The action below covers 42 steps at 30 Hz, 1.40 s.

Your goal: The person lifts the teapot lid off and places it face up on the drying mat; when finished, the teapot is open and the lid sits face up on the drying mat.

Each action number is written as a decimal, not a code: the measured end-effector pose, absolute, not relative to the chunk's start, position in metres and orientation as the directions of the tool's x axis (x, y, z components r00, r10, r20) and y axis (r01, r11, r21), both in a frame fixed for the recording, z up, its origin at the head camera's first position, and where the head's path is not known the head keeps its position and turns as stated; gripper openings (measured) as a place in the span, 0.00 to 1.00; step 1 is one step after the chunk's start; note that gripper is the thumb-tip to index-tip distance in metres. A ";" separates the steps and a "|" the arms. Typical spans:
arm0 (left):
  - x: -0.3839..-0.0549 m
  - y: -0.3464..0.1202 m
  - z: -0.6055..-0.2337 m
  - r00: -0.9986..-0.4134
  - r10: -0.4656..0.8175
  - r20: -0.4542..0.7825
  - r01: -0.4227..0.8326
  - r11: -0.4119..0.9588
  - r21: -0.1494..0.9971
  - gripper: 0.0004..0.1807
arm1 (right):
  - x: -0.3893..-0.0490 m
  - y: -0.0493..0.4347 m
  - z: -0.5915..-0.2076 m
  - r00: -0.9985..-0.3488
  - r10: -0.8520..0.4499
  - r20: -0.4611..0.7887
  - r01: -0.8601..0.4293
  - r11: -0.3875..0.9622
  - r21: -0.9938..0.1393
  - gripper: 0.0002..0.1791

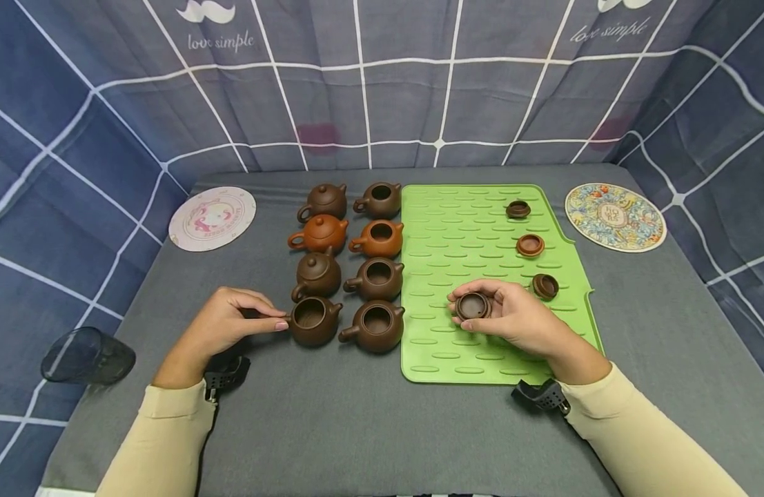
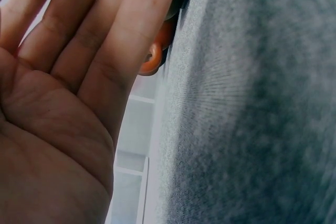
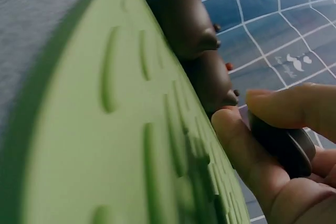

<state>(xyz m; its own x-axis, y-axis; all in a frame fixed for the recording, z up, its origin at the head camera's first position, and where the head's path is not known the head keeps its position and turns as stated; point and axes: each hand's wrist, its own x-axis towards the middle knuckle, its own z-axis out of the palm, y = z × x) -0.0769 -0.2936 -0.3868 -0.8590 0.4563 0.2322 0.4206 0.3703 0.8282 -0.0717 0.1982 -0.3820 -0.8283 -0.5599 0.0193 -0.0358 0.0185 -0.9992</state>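
Observation:
My left hand [image 1: 232, 321] pinches the handle of a dark brown lidless teapot [image 1: 315, 323] at the front of the left column. In the left wrist view its fingers [image 2: 100, 40] hide that teapot. My right hand [image 1: 518, 314] holds a dark brown teapot lid [image 1: 473, 306], hollow underside up, over the green mat [image 1: 431, 359]. The right wrist view shows this lid [image 3: 286, 148] between thumb and fingers. Behind the left hand's teapot stand three lidded ones: a brown teapot [image 1: 317, 275], an orange teapot [image 1: 324, 233] and another brown teapot [image 1: 327, 200].
Beside them runs a second column of lidless teapots, with a brown teapot [image 1: 377, 326] in front. On the mat lie a brown lid [image 1: 545, 286], an orange-brown lid [image 1: 530, 245] and a dark lid [image 1: 518, 209]. A tinted glass [image 1: 88, 356] is at far left; round mats [image 1: 212, 219] flank the back.

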 end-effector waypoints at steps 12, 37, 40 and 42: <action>-0.077 -0.294 -0.388 -0.851 0.461 0.251 0.439 0.362 0.822 0.13 | -0.064 0.194 -0.394 -0.833 -0.532 0.151 -0.406 0.404 -0.820 0.25; -0.076 -0.294 -0.385 -0.870 0.449 0.204 0.398 0.393 0.829 0.13 | -0.064 0.200 -0.394 -0.751 -0.638 0.170 -0.542 0.449 -0.711 0.37; -0.076 -0.295 -0.385 -0.876 0.436 0.203 0.391 0.400 0.829 0.13 | -0.064 0.201 -0.394 -0.747 -0.643 0.167 -0.546 0.450 -0.707 0.37; -0.075 -0.295 -0.385 -0.878 0.429 0.212 0.395 0.402 0.826 0.13 | -0.063 0.201 -0.393 -0.748 -0.643 0.166 -0.546 0.453 -0.705 0.37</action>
<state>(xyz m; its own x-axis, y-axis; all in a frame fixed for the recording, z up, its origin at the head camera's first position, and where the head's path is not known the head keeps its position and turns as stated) -0.0754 -0.2951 -0.3851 -0.8784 0.4285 0.2117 0.3953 0.4022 0.8258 -0.0633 0.2015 -0.3935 -0.7479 -0.6428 0.1658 -0.5457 0.4531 -0.7049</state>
